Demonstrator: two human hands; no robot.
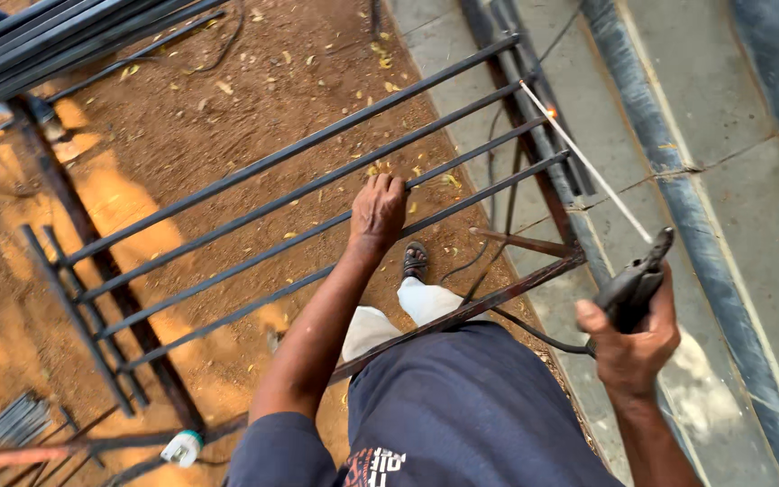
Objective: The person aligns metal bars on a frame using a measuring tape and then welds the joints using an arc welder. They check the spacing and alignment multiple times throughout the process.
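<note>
Black steel grille (254, 225) — four long bars — lies over red dirt; left hand (378, 212) grips one bar, right hand (631, 347) clenches a welding holder (635, 284), its one rod (588, 164) seemingly glowing at the tip.

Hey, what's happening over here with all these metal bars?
A person is welding a dark metal grille of long parallel bars that lies over red-brown dirt beside a grey concrete slab. The left hand grips one bar of the grille. The right hand holds a dark electrode holder with a thin pale welding rod. The rod's tip glows orange where it meets the far end of a bar. One sandalled foot stands between the bars.
</note>
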